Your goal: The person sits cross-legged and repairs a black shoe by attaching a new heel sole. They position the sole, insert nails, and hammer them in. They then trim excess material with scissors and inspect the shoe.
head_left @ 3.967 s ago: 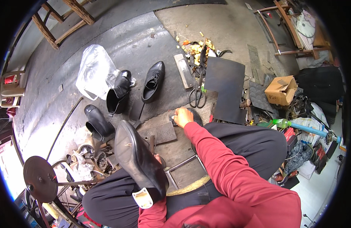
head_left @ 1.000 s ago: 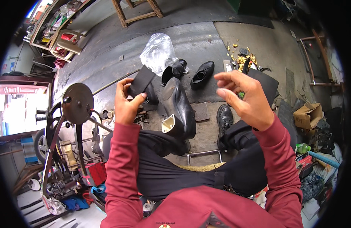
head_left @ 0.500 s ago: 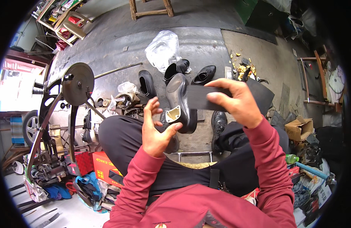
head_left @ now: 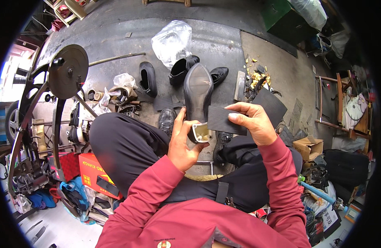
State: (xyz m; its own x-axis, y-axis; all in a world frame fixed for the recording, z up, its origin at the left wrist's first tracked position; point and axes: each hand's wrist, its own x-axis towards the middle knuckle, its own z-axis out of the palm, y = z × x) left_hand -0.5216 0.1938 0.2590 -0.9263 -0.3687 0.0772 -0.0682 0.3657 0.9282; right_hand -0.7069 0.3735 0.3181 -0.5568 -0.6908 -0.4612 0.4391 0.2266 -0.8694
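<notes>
A black shoe (head_left: pixel 198 89) is turned sole up in front of me, toe pointing away. Its heel (head_left: pixel 202 133) faces me and shows a hollow, cream-coloured inside. My left hand (head_left: pixel 185 142) is closed round the heel, fingers on the left side and thumb at the near edge. Between thumb and fingers my right hand (head_left: pixel 256 122) pinches a black ribbed rubber sheet (head_left: pixel 224 120). The sheet's left edge is right beside the heel; I cannot tell whether they touch. What supports the shoe underneath is hidden.
Several black shoes (head_left: pixel 148 79) and a clear plastic bag (head_left: pixel 172 41) lie on the floor beyond. A cast machine with a round wheel (head_left: pixel 68 71) stands at left. Dark sheet material (head_left: pixel 269 105), yellow scraps (head_left: pixel 257 78) and an open cardboard box (head_left: pixel 308 147) are at right.
My left hand has gone from loosely open beside the shoe to gripping its heel. The shoe's heel now tilts more toward me. The rubber sheet has come nearer, down beside the heel.
</notes>
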